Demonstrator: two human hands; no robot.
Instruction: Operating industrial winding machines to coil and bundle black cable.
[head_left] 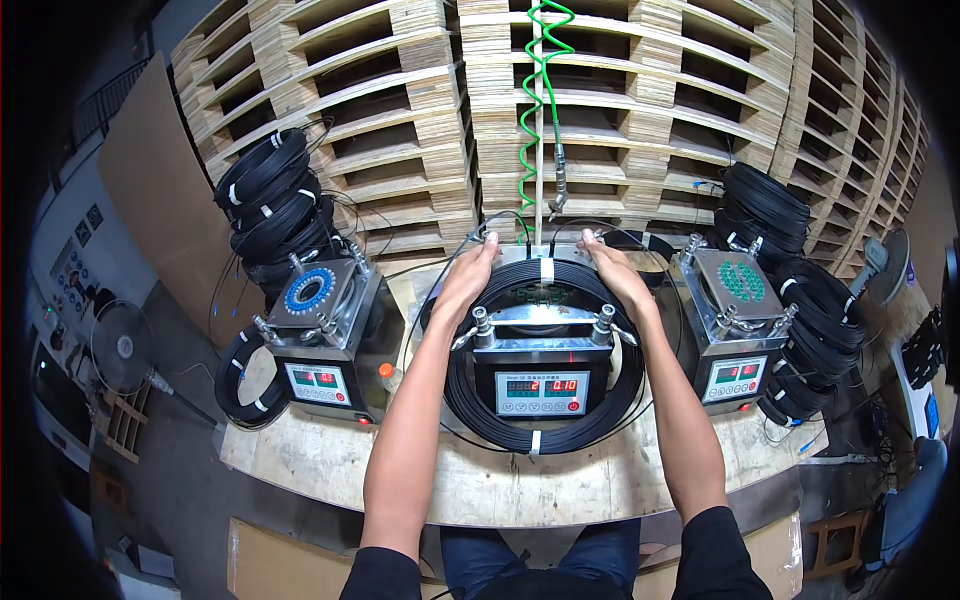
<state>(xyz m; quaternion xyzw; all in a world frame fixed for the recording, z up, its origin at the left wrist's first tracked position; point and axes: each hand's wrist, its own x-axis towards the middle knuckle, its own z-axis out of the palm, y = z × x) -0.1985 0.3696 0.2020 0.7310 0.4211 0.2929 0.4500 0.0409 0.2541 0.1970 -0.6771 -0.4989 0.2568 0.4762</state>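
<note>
A black cable coil (537,440) with white ties lies around the middle polishing machine (541,393), which has a lit red display. Two front clamp posts (482,322) stand on its metal top, where a round plate shows partly behind the coil's upper side. My left hand (470,272) is at the machine's far left corner, thumb up, closed on a rear clamp lever. At the far right corner my right hand (614,270) is closed on the other rear lever in the same way. Most fingers of both hands are hidden. Thin cable ends loop up behind the machine.
A left machine (318,375) holds a blue ring of connectors; a right machine (738,375) carries green ones. Black coils (268,215) are stacked at left, and more coils (768,205) at right. A red-capped bottle (389,376) stands near my left forearm. A green air hose (529,130) hangs before wooden pallets (430,110).
</note>
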